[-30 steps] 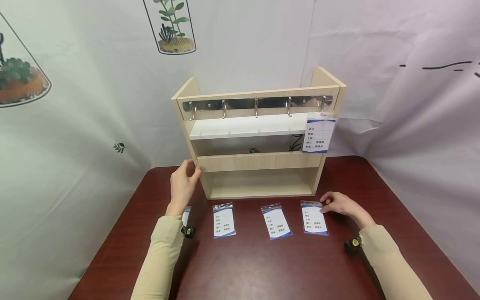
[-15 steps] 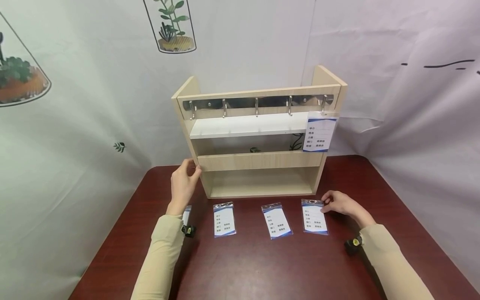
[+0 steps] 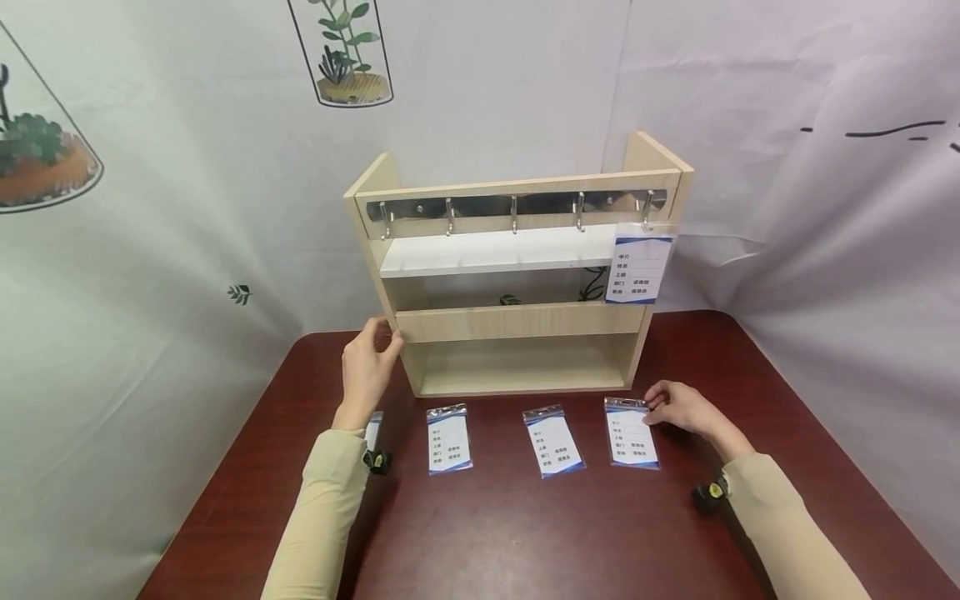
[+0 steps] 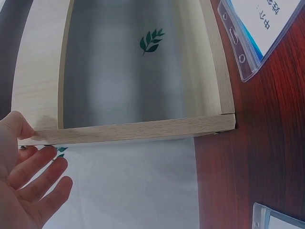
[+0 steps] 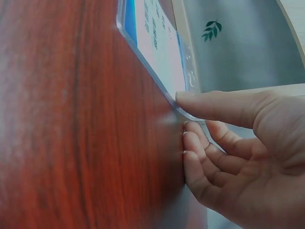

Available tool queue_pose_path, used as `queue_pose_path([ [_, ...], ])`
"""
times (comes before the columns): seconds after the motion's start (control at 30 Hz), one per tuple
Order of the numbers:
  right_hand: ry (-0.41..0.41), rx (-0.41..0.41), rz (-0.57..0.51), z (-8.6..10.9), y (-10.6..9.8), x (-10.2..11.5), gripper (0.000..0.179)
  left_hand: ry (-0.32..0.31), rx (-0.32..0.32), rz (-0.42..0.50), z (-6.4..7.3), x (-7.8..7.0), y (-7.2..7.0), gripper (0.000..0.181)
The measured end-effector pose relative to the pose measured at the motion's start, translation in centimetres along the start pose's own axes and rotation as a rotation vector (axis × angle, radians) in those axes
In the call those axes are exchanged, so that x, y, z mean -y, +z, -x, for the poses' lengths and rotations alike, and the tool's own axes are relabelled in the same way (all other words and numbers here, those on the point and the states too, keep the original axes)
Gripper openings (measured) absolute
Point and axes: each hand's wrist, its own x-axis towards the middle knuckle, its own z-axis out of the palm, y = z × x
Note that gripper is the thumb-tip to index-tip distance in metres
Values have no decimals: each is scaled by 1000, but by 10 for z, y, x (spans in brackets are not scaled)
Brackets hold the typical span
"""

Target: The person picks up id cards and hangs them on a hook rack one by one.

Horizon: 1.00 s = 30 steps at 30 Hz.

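My left hand [image 3: 365,367] holds the left side panel of a light wooden shelf rack [image 3: 517,323]; in the left wrist view the thumb lies on the panel's front edge and the fingers pass behind it. At the right, my right hand [image 3: 678,408] pinches the upper right corner of a clear plastic ID badge holder [image 3: 630,437] with a white and blue card. In the right wrist view the thumb [image 5: 214,105] is on top of the holder's corner, and the curled fingers are below it, by the tabletop. That corner looks slightly raised.
A metal hook rail [image 3: 480,207] runs along the rack's top. From its rightmost hook hangs another badge holder [image 3: 640,268]. Two more badges, a middle one [image 3: 554,443] and a left one [image 3: 449,440], lie on the dark red table [image 3: 517,542]. One badge [image 3: 372,429] is partly behind my left wrist.
The badge under my right hand has shifted a little to the right and toward the rack, along with the hand. My left hand keeps its place on the rack.
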Motion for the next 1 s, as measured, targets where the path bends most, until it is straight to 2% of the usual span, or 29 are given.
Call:
queue_pose_path([
  [0.43, -36, -6, -55, 6, -3, -2, 34, -2, -3, 4, 0, 2, 2, 21],
  [0.7, -17, -24, -86, 11, -4, -2, 35, 12, 4, -1, 0, 1, 1, 23],
  [1.0, -40, -45, -135, 15, -7, 3, 36, -2, 13, 1, 0, 2, 1, 24],
])
